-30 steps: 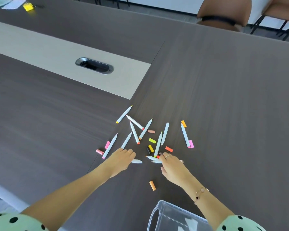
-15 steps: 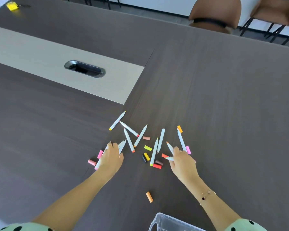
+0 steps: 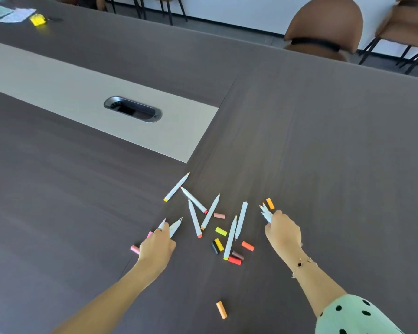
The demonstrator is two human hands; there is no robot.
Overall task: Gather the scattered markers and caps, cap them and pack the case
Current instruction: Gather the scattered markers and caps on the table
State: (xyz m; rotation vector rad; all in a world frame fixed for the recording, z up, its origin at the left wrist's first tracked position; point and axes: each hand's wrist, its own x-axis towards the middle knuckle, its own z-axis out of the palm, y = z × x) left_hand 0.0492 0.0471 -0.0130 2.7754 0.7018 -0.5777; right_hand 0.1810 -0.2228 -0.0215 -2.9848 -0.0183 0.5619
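A: The left hand (image 3: 156,245) lies low on the tabletop (image 3: 323,141), fingers curled round two uncapped white markers (image 3: 173,226) whose tips fan out ahead of the knuckles. A pink cap (image 3: 135,249) lies just beside its outer edge.

B: And in the middle?

A: Loose markers, all uncapped as far as I can tell: one with a yellow end (image 3: 176,186) farthest out, then a crossed group (image 3: 198,213), then a near-parallel pair (image 3: 237,232). Caps lie among them: a pale peach cap (image 3: 219,215), a yellow cap (image 3: 220,231), an orange-red cap (image 3: 247,245), and a red cap (image 3: 234,260) by a brown one. One orange cap (image 3: 221,309) lies well apart, nearer the person.

B: The right hand (image 3: 282,233)?

A: It grips a small bundle of markers (image 3: 266,212), tips pointing away, just beside another orange cap (image 3: 270,203). The wrist is raised, with a bracelet (image 3: 301,265) on it. Both forearms reach forward and spread slightly apart.

B: So gathering, not capping yet?

A: That's my reading. To do it well, I'd keep every held marker pointing the same way so tips stay off the palm, sweep the middle group into one hand, then match caps by colour. The case is not in view.
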